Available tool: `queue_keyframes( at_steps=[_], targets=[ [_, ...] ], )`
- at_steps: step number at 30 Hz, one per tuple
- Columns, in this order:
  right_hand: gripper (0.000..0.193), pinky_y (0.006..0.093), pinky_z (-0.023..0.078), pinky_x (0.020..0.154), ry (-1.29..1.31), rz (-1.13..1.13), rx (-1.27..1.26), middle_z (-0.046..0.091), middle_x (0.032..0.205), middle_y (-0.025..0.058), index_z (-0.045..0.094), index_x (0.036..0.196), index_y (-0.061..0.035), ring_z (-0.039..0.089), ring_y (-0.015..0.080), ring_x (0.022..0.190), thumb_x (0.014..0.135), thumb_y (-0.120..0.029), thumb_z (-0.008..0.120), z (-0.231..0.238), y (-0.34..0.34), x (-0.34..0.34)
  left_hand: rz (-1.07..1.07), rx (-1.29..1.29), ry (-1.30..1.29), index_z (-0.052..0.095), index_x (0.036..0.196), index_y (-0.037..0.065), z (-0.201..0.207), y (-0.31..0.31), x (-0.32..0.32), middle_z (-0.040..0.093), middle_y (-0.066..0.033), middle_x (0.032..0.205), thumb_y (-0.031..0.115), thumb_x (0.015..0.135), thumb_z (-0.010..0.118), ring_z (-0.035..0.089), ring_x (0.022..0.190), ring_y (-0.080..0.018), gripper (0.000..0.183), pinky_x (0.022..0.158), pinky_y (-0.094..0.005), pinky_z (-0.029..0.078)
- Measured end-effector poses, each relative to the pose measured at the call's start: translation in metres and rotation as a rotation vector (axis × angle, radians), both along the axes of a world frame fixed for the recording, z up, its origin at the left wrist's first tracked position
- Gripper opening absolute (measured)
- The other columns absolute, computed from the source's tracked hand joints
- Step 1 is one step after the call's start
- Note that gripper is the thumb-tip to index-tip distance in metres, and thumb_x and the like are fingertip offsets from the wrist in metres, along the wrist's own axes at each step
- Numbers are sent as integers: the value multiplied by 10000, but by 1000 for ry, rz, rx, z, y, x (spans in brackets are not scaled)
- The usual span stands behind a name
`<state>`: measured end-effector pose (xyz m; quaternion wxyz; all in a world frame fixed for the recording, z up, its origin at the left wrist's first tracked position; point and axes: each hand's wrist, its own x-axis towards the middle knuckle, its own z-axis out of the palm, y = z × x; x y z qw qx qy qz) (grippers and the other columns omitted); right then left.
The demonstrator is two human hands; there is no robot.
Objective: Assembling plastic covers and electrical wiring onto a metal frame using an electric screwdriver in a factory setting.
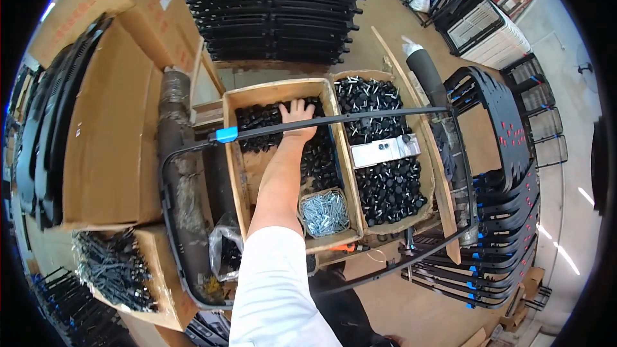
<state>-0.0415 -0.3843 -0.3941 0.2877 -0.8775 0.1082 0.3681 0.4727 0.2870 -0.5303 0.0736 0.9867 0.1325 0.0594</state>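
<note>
My left hand [298, 115] reaches palm down into a wooden box [232, 180], fingers spread over a heap of black plastic parts [318, 160]. Nothing shows in its grip, though the fingertips are partly among the parts. My bare forearm and white sleeve come up from below. A large black tube frame [379, 114] with a blue piece [225, 134] near its left corner lies across the boxes, and my wrist passes over its far bar. In the box's near right corner, a small tray [347, 209] holds silver screws [324, 213]. My right hand is out of sight.
To the right, a second box holds black knobs with metal studs [392, 196]; a white phone-like device [385, 150] lies across it. Stacked black frames [270, 13] stand ahead, with more [501, 218] at right. Cardboard boxes [112, 141] flank the left side.
</note>
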Motion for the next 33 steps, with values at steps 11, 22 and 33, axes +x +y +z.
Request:
queue_keyframes(
  at_steps=[11, 22, 33],
  targets=[
    [265, 321, 554, 731, 249, 23, -124, 765, 888, 57, 791, 1223, -130, 664, 146, 776, 1027, -265, 675, 63, 115, 134, 197, -181, 339, 449, 1576, 256, 12, -3, -105, 348, -164, 1672, 531, 951, 693, 263, 1574, -348, 725, 1145, -788, 230],
    [320, 355, 584, 839, 26, 3, -62, 779, 1045, 91, 770, 1263, -113, 721, 197, 900, 1004, -280, 683, 61, 109, 150, 20, -309, -15, 648, 1348, 123, 66, -81, -190, 597, -185, 1374, 259, 895, 811, 538, 1302, -413, 500, 1079, -596, 438],
    [362, 448, 584, 921, -41, -162, -115, 791, 1054, 139, 759, 1258, -134, 751, 345, 1003, 965, -321, 658, 22, 42, 148, -428, -569, -267, 676, 1243, 27, 123, -220, -57, 693, -211, 1152, 172, 946, 745, 641, 1094, -432, 337, 957, -509, 518]
  ],
)
